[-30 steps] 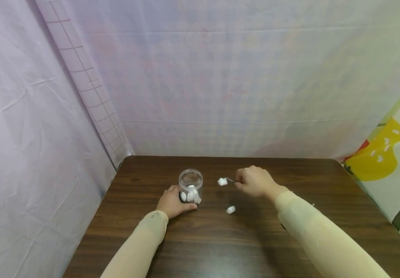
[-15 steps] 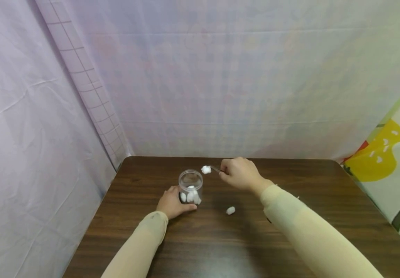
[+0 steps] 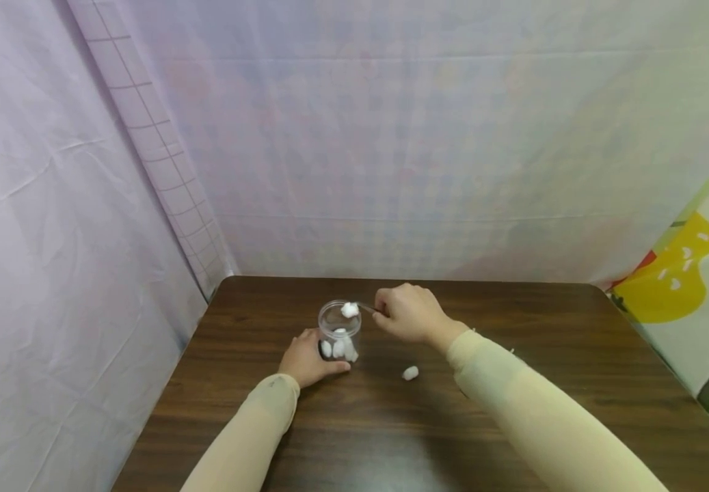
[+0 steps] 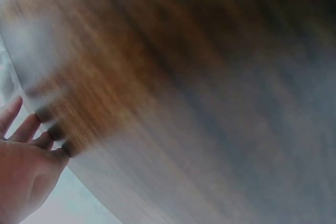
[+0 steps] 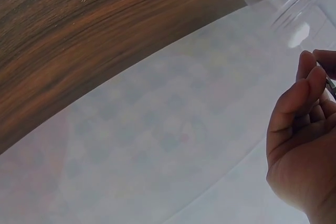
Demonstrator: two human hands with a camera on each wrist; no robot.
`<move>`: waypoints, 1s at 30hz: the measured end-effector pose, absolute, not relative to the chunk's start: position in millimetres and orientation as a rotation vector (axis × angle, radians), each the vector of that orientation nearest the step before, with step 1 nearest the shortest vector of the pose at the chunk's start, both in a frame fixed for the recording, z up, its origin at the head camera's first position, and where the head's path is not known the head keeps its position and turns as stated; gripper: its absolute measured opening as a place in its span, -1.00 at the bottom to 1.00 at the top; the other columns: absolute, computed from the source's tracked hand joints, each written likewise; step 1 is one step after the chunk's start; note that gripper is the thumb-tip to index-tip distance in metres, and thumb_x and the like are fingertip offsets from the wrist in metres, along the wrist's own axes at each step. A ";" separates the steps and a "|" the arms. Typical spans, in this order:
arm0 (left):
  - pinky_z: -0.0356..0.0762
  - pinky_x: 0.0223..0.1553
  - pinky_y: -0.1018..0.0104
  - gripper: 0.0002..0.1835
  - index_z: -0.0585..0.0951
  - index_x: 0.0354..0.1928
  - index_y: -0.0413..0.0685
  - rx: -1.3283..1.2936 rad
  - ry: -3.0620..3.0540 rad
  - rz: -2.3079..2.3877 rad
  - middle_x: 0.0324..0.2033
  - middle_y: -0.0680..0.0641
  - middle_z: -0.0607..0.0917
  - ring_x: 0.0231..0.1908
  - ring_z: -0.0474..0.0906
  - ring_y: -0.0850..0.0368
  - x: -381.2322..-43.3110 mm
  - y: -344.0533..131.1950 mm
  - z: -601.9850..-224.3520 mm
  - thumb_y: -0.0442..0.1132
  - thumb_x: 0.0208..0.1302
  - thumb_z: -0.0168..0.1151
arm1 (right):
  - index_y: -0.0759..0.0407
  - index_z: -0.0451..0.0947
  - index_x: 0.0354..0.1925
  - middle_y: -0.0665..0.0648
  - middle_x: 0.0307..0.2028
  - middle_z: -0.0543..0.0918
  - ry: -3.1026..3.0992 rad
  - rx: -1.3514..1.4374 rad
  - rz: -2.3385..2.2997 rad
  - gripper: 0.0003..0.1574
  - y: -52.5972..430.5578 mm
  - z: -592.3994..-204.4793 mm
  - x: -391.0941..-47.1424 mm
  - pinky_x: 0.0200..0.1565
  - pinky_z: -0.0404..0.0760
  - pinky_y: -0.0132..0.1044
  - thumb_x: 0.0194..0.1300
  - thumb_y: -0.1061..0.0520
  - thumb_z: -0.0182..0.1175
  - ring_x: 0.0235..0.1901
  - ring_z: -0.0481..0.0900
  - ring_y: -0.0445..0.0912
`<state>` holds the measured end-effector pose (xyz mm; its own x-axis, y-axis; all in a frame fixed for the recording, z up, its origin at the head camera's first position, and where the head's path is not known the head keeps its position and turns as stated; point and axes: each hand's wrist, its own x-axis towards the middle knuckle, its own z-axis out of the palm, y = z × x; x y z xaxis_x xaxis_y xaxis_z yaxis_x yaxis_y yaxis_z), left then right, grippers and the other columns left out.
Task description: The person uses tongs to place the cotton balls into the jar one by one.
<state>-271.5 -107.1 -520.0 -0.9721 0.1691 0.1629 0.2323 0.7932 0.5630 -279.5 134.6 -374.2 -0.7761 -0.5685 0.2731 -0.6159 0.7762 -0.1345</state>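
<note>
A clear plastic jar [image 3: 339,324] stands on the table with several white cotton balls [image 3: 338,347] at its bottom. My left hand [image 3: 307,358] holds the jar low on its left side, thumb across the front. In the left wrist view, that hand's fingers [image 4: 32,128] show at the lower left edge. Between thumb and fingers my right hand [image 3: 412,313] pinches thin metal tweezers [image 3: 366,307], mostly hidden in its grip. A cotton ball [image 3: 350,310] at their tips overlaps the jar's mouth. In the right wrist view, this cotton ball [image 5: 299,35] appears near the jar's rim.
One loose cotton ball [image 3: 411,373] lies on the brown wooden table [image 3: 354,424], right of the jar and nearer me. A pale cloth curtain [image 3: 391,171] hangs behind the table's far edge, with another white cloth [image 3: 52,273] along the left.
My right hand has moved left with the tweezers and cotton ball, rising and then dipping, from right of the jar to its mouth. The left hand and jar have stayed put.
</note>
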 end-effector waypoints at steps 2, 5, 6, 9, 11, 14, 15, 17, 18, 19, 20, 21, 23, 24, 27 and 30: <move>0.11 0.38 -0.23 -0.01 0.50 0.24 -0.11 -0.317 -2.881 -0.919 0.09 -0.18 0.59 0.15 0.51 -0.14 -271.8 -107.2 -520.6 0.38 -0.15 0.52 | -0.07 0.50 -0.46 -0.19 -0.67 0.43 -2.754 0.950 0.316 -0.81 131.6 -375.7 -278.8 -0.69 0.36 -0.31 0.24 0.00 0.29 -0.68 0.38 -0.23; 0.11 0.38 -0.23 -0.01 0.51 0.24 -0.11 -0.313 -2.885 -0.926 0.10 -0.18 0.59 0.15 0.51 -0.14 -271.3 -107.2 -520.4 0.37 -0.15 0.52 | -0.07 0.49 -0.47 -0.19 -0.67 0.43 -2.748 0.971 0.312 -0.80 128.4 -378.0 -277.8 -0.70 0.35 -0.33 0.24 0.02 0.29 -0.69 0.37 -0.24; 0.11 0.39 -0.22 -0.02 0.51 0.24 -0.11 -0.313 -2.886 -0.927 0.10 -0.18 0.58 0.16 0.50 -0.14 -271.0 -107.2 -520.0 0.37 -0.15 0.52 | -0.07 0.48 -0.48 -0.18 -0.67 0.42 -2.747 0.976 0.312 -0.80 127.6 -378.6 -277.5 -0.71 0.35 -0.33 0.24 0.02 0.29 -0.70 0.37 -0.24; 0.10 0.39 -0.23 -0.02 0.51 0.25 -0.11 -0.318 -2.886 -0.938 0.11 -0.19 0.58 0.16 0.50 -0.14 -269.7 -107.0 -518.1 0.36 -0.14 0.53 | -0.08 0.47 -0.49 -0.18 -0.68 0.42 -2.749 0.977 0.307 -0.79 126.2 -380.2 -276.6 -0.71 0.35 -0.33 0.24 0.03 0.28 -0.70 0.36 -0.24; 0.09 0.39 -0.24 -0.02 0.51 0.25 -0.11 -0.319 -2.889 -0.940 0.12 -0.19 0.58 0.17 0.49 -0.15 -269.0 -106.9 -517.0 0.35 -0.14 0.53 | -0.08 0.48 -0.48 -0.18 -0.67 0.41 -2.754 0.975 0.295 -0.80 125.8 -381.3 -276.3 -0.71 0.36 -0.33 0.24 0.02 0.28 -0.70 0.37 -0.24; 0.08 0.39 -0.23 -0.02 0.50 0.26 -0.11 -0.316 -2.896 -0.941 0.14 -0.19 0.57 0.19 0.48 -0.15 -268.7 -106.9 -515.9 0.35 -0.13 0.53 | -0.08 0.49 -0.47 -0.19 -0.67 0.42 -2.758 0.972 0.280 -0.82 125.7 -383.0 -276.4 -0.69 0.37 -0.32 0.23 0.01 0.27 -0.68 0.37 -0.24; 0.07 0.40 -0.23 -0.01 0.49 0.27 -0.11 -0.314 -2.898 -0.943 0.15 -0.20 0.57 0.19 0.48 -0.16 -268.6 -106.9 -515.7 0.34 -0.13 0.53 | -0.08 0.49 -0.47 -0.19 -0.67 0.42 -2.758 0.972 0.275 -0.82 125.8 -383.6 -276.6 -0.69 0.38 -0.32 0.23 0.01 0.27 -0.68 0.38 -0.24; 0.07 0.40 -0.23 -0.01 0.49 0.28 -0.11 -0.313 -2.899 -0.944 0.16 -0.20 0.56 0.20 0.47 -0.16 -268.4 -106.7 -515.1 0.34 -0.13 0.53 | -0.08 0.50 -0.47 -0.19 -0.66 0.42 -2.755 0.972 0.267 -0.83 126.3 -384.7 -277.4 -0.69 0.38 -0.32 0.22 0.01 0.27 -0.68 0.38 -0.24; 0.07 0.40 -0.23 -0.01 0.48 0.29 -0.11 -0.313 -2.899 -0.945 0.16 -0.20 0.56 0.20 0.47 -0.16 -268.3 -106.6 -514.9 0.34 -0.13 0.53 | -0.08 0.50 -0.47 -0.19 -0.66 0.42 -2.754 0.973 0.266 -0.83 126.4 -385.1 -277.7 -0.69 0.38 -0.31 0.22 0.01 0.27 -0.68 0.38 -0.24; 0.07 0.40 -0.22 0.00 0.48 0.29 -0.10 -0.313 -2.900 -0.944 0.16 -0.20 0.56 0.20 0.47 -0.16 -268.2 -106.5 -514.7 0.34 -0.13 0.53 | -0.08 0.49 -0.47 -0.19 -0.67 0.42 -2.753 0.972 0.264 -0.83 126.6 -385.4 -277.9 -0.69 0.38 -0.31 0.21 0.01 0.28 -0.68 0.38 -0.24; 0.07 0.40 -0.23 0.00 0.48 0.29 -0.10 -0.315 -2.898 -0.945 0.16 -0.20 0.56 0.20 0.47 -0.17 -268.1 -106.5 -514.7 0.34 -0.13 0.53 | -0.08 0.49 -0.48 -0.19 -0.67 0.42 -2.753 0.972 0.263 -0.82 126.7 -385.6 -278.1 -0.69 0.38 -0.31 0.21 0.01 0.28 -0.68 0.38 -0.24; 0.07 0.40 -0.23 0.00 0.48 0.29 -0.10 -0.314 -2.897 -0.947 0.16 -0.20 0.56 0.21 0.47 -0.17 -268.0 -106.5 -514.9 0.34 -0.13 0.53 | -0.08 0.49 -0.48 -0.19 -0.67 0.42 -2.753 0.973 0.263 -0.82 126.7 -385.6 -278.1 -0.69 0.38 -0.31 0.22 0.01 0.28 -0.68 0.38 -0.24; 0.07 0.40 -0.23 0.00 0.48 0.29 -0.10 -0.316 -2.896 -0.947 0.16 -0.20 0.56 0.21 0.47 -0.17 -268.0 -106.6 -515.5 0.35 -0.13 0.53 | -0.08 0.49 -0.47 -0.19 -0.66 0.42 -2.754 0.973 0.264 -0.82 126.9 -385.1 -277.7 -0.69 0.38 -0.32 0.22 0.00 0.28 -0.68 0.38 -0.24; 0.06 0.40 -0.23 0.00 0.48 0.29 -0.10 -0.315 -2.897 -0.947 0.16 -0.20 0.56 0.21 0.47 -0.16 -268.1 -106.6 -516.0 0.35 -0.13 0.53 | -0.08 0.50 -0.47 -0.19 -0.66 0.42 -2.755 0.975 0.266 -0.82 127.0 -384.8 -277.5 -0.69 0.38 -0.32 0.22 0.00 0.28 -0.68 0.38 -0.24; 0.06 0.40 -0.23 0.00 0.49 0.29 -0.10 -0.314 -2.897 -0.945 0.16 -0.20 0.56 0.21 0.47 -0.16 -268.7 -106.8 -517.4 0.35 -0.13 0.53 | -0.09 0.50 -0.46 -0.20 -0.66 0.42 -2.759 0.975 0.266 -0.82 128.1 -383.9 -276.9 -0.69 0.37 -0.33 0.24 -0.01 0.28 -0.68 0.37 -0.24; 0.06 0.41 -0.21 0.00 0.48 0.29 -0.10 -0.311 -2.900 -0.935 0.16 -0.19 0.56 0.21 0.46 -0.15 -269.2 -106.7 -517.9 0.36 -0.13 0.52 | -0.09 0.50 -0.47 -0.20 -0.67 0.42 -2.756 0.970 0.282 -0.82 131.1 -383.2 -276.9 -0.70 0.37 -0.32 0.24 -0.01 0.27 -0.69 0.37 -0.24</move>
<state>-269.2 -106.7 -517.9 -0.9762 0.1681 0.1368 0.2164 0.7934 0.5690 -276.9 131.1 -383.2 -0.7627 -0.5941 0.2557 -0.6336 0.7657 -0.1107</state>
